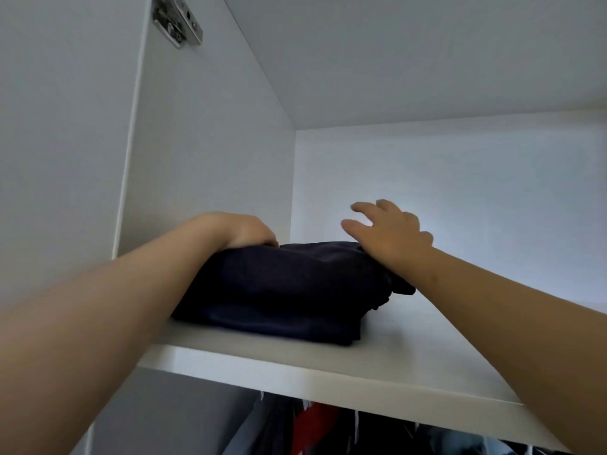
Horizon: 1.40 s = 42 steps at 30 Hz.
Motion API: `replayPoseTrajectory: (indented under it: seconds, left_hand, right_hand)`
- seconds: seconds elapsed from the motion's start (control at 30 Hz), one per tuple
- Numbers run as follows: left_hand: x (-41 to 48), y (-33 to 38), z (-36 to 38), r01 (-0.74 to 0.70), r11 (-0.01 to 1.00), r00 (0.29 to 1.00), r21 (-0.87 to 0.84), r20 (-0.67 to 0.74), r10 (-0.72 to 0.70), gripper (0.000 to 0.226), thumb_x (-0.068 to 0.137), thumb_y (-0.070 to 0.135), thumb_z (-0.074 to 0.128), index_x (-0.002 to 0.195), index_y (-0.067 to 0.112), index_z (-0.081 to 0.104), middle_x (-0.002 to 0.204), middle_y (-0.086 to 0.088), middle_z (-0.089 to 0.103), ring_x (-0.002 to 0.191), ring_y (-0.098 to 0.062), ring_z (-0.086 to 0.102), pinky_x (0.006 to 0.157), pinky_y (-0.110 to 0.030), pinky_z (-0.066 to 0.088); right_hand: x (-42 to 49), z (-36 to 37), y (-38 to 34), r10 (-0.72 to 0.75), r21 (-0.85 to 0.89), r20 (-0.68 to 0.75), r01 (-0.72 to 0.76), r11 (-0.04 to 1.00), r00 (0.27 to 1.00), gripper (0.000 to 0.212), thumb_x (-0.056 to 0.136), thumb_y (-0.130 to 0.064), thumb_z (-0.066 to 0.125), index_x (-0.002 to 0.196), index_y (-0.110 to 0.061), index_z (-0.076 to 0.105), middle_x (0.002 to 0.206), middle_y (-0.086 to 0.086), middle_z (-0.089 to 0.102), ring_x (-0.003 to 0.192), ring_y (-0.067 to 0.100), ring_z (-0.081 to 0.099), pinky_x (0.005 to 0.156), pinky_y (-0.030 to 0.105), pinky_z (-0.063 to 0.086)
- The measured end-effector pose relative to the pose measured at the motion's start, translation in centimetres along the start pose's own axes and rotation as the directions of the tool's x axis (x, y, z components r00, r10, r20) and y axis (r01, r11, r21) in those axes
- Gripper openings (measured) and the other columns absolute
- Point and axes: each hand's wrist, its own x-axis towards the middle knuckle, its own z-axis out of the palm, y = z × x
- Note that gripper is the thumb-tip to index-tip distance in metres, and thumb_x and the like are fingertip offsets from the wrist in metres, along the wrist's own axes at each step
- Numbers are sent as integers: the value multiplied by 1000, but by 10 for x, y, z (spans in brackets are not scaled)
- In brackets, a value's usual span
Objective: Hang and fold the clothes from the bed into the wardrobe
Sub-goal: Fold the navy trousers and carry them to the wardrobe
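A folded dark navy garment [282, 290] lies on the white top shelf [377, 366] of the wardrobe, close to the left side wall. My left hand [246, 233] rests on the garment's far left top, its fingers bent down over the cloth and partly hidden behind it. My right hand [389, 231] lies on the garment's right top edge, palm down, with the fingers spread and lifted above the shelf.
The wardrobe's left side panel [203, 159] stands right beside the garment, with a metal door hinge [177, 21] high up. The shelf stretches bare to the right. Below the shelf hang several clothes [315, 428], among them something red.
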Motion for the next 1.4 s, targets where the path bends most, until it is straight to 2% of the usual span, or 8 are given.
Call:
replayPoseTrajectory:
  seconds: [0.13,0.3,0.47,0.63,0.87,0.97,1.17,1.4]
  left_hand:
    - [-10,-12,14,61,991,991,-120,127,-46,27,93,25,45,108,24,67,114,3,65,98,-15,62,90,-31,43]
    - [-14,-13,20,73,997,995,35,68,-76,30,96,25,39,117,21,61,128,0,56,111,-18,54,88,-26,35]
    - [-20,-12,24,159,985,986,68,-51,-156,22,96,27,36,95,19,57,122,-9,57,89,-20,49,79,-27,33]
    - [-35,-14,30,202,969,963,-144,-153,-223,32,94,34,31,71,19,49,101,-8,56,86,-25,51,79,-33,35]
    - [-66,9,29,-33,931,914,-363,-388,-119,24,92,30,40,93,25,64,108,3,61,98,-21,53,86,-31,38]
    - [-101,45,35,-279,795,852,-539,-521,-54,20,90,31,47,78,38,60,87,25,58,82,0,52,69,-20,35]
    - [-169,131,59,-642,178,767,-746,-628,131,14,85,24,60,84,36,68,87,20,69,83,9,62,74,-10,43]
    - [-232,240,107,-376,-149,853,-915,-404,331,24,80,24,59,68,43,68,75,13,71,80,-8,67,77,-29,49]
  right_hand:
    - [-7,13,-8,-44,266,530,-116,957,847,43,90,-57,40,121,-30,54,126,0,53,111,22,54,96,40,43]
    - [-13,11,5,125,205,614,-310,928,780,65,86,-66,40,138,-29,37,135,4,48,119,28,51,104,45,40]
    - [-24,1,5,184,44,554,-249,968,812,69,86,-69,33,141,-26,33,137,8,45,111,31,51,85,40,42]
    - [-36,-7,-5,52,48,373,-75,996,926,50,94,-55,32,105,-12,55,82,8,59,76,25,55,74,32,41]
    - [-72,-21,-23,19,268,52,-32,963,998,25,87,-41,51,102,-22,57,94,-9,57,90,14,56,84,32,45]
    - [-101,-32,-24,87,333,-49,-66,940,995,22,84,-38,53,102,-25,57,94,-9,61,85,13,58,87,36,47]
    - [-185,-77,-2,247,308,-331,-144,941,911,12,85,-37,51,86,-28,59,77,-17,58,76,6,54,75,32,44]
    - [-327,-134,43,496,347,-471,-363,865,730,14,84,-25,57,71,-25,62,67,-15,65,62,-5,55,57,13,41]
